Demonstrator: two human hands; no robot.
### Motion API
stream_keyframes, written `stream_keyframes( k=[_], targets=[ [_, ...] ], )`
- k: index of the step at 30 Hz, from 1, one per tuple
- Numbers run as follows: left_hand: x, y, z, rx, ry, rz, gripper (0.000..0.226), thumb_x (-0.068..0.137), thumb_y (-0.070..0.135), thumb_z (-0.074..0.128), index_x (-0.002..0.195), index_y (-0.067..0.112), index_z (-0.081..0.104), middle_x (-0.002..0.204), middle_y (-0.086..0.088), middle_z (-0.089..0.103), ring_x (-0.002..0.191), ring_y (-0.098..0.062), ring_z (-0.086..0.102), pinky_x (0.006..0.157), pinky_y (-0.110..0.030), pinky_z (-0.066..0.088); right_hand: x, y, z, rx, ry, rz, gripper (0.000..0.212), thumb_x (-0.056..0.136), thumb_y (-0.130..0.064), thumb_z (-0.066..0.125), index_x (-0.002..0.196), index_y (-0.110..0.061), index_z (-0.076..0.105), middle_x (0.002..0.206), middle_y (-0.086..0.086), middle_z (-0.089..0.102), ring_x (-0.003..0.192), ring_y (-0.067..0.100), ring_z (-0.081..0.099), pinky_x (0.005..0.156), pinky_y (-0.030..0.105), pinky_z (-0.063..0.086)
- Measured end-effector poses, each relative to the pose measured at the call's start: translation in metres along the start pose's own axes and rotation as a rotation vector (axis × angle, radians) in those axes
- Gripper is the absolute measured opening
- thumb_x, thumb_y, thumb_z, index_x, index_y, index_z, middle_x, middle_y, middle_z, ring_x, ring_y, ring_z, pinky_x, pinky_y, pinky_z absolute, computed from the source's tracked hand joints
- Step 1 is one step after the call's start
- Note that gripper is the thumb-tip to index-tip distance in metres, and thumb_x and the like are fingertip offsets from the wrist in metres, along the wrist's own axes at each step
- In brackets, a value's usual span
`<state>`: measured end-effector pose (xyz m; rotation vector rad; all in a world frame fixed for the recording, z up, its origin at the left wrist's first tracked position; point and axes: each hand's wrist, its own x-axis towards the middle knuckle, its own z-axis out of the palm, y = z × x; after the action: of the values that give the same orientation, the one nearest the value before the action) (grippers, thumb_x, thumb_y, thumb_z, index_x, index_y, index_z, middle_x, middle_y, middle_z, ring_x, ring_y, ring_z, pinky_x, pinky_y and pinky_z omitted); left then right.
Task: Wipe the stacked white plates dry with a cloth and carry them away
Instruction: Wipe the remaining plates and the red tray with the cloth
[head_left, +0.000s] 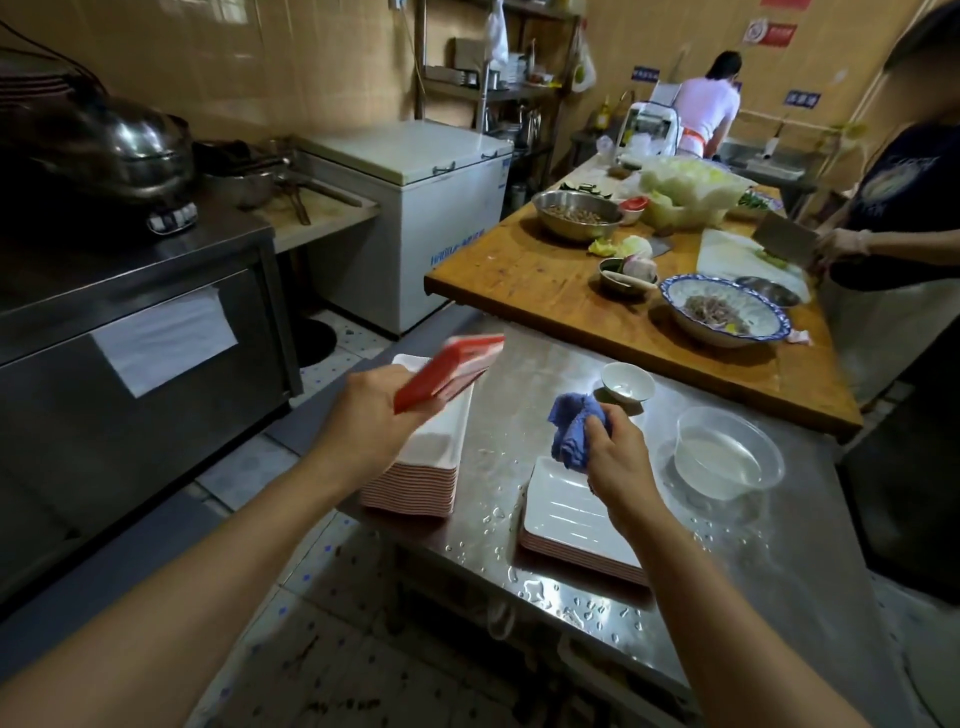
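Dim indoor light; glare on wet steel table (545, 364); held plate (447, 371) motion-blurred; wide-angle bending at edges.

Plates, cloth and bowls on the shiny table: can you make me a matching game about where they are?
Things:
1. blue cloth
2. red-backed plate
3. clear plastic bowl
4. small white bowl

Places:
A. held in the left hand
B. on the steel table, behind the cloth
C. bunched in the right hand
D. on the table, right of the right hand, with water inside

Pairs: 1-C, 2-A, 3-D, 4-B
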<state>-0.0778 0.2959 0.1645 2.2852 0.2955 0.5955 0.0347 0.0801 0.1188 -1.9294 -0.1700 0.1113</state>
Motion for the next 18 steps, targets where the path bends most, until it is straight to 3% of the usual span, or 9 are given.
stream_keyframes(
  k=[5, 9, 18],
  targets=[
    [0.005, -0.031, 0.020, 0.479, -0.167, 0.302, 0.026, 0.089, 0.025, 0.063, 0.112, 0.015, 0.068, 0.101, -0.005, 0.064, 0.093, -0.021, 0.060, 0.077, -0.036, 0.053, -0.002, 0.003, 0.007, -0.001, -0.035, -0.005, 0.020, 0.101, -0.018, 0.036, 0.112, -0.013, 0.052, 0.096, 0.012, 0.061, 0.073, 0.016, 0.054, 0.054, 0.023, 0.035],
    [0.005, -0.050, 0.030, 0.737, -0.330, 0.321, 0.028, 0.096, 0.021, 0.049, 0.120, 0.013, 0.060, 0.115, -0.004, 0.057, 0.109, -0.021, 0.051, 0.079, -0.037, 0.051, -0.003, 0.009, 0.012, -0.006, -0.026, -0.007, 0.022, 0.100, -0.016, 0.037, 0.114, -0.011, 0.053, 0.093, 0.009, 0.060, 0.068, 0.013, 0.052, 0.052, 0.022, 0.034],
    [-0.005, -0.084, 0.043, 0.839, -0.406, 0.291, 0.026, 0.097, 0.012, 0.043, 0.120, 0.009, 0.054, 0.119, -0.005, 0.053, 0.112, -0.021, 0.047, 0.074, -0.034, 0.050, 0.002, 0.025, 0.014, 0.014, 0.021, 0.023, 0.020, 0.100, -0.017, 0.037, 0.112, -0.015, 0.053, 0.098, 0.011, 0.062, 0.076, 0.019, 0.055, 0.054, 0.025, 0.037]
  ],
)
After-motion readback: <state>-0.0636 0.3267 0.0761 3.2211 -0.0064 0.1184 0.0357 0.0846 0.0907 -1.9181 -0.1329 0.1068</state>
